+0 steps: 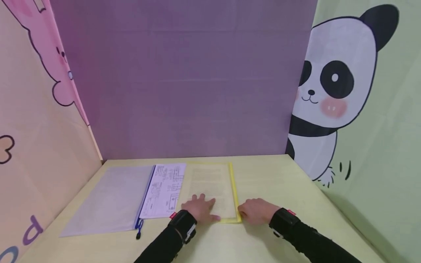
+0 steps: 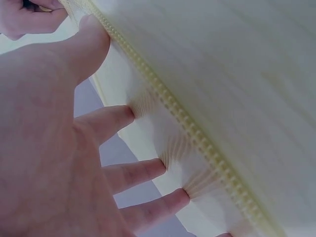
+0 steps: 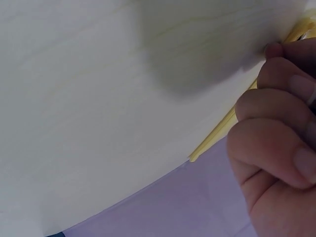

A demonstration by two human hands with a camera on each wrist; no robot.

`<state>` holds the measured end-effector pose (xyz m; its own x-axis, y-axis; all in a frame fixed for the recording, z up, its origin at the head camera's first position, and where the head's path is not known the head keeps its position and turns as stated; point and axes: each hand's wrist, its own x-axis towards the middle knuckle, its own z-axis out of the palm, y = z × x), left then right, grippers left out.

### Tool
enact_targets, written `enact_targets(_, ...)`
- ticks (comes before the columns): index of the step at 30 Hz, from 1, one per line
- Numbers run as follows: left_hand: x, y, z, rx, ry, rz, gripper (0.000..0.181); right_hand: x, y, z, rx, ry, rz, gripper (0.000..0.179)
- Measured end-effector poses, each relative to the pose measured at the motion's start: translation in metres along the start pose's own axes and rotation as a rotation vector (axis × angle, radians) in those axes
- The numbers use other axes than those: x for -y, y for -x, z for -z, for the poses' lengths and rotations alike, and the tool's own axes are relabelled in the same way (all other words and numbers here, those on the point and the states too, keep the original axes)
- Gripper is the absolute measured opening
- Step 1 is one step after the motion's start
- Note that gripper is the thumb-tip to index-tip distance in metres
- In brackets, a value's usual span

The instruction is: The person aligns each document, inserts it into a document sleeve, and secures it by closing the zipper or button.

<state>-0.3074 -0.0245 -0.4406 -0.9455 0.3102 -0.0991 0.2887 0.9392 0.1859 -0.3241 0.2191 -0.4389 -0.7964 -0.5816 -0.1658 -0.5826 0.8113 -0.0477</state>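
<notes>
A see-through yellow zip pouch [image 1: 208,179] lies flat on the table with a printed sheet visible through it. My left hand [image 1: 200,210] rests on its near part, fingers spread; in the left wrist view the fingertips press small creases into the film beside the toothed zipper [image 2: 173,106]. At the pouch's near right corner, my right hand [image 1: 256,211] has its fingers curled and pinches the yellow edge. In the right wrist view the thumb and index finger meet at the yellow strip [image 3: 222,129]; whether they hold a zipper pull is hidden.
Left of the yellow pouch lies a white sheet [image 1: 164,191] with printed diagrams. Beside it is a clear pouch [image 1: 108,201] with a blue zipper edge [image 1: 144,197] and a dangling blue cord [image 1: 139,230]. A purple wall [image 1: 194,80] stands behind the table [image 1: 273,182].
</notes>
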Motion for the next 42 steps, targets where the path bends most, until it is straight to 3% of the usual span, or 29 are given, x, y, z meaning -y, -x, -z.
enact_targets(10, 0.001, 0.000, 0.001, -0.008, -0.006, 0.010, 0.075, 0.005, 0.002, 0.004, 0.060, -0.027, -0.051, 0.016)
enact_targets(30, -0.001, -0.002, -0.001, -0.008, -0.023, 0.022, 0.074, 0.010, 0.009, 0.003, 0.066, 0.014, -0.002, 0.016)
enact_targets(42, 0.000, -0.003, -0.003, -0.012, -0.043, 0.017, 0.076, 0.022, 0.009, 0.012, -0.101, 0.068, -0.043, 0.023)
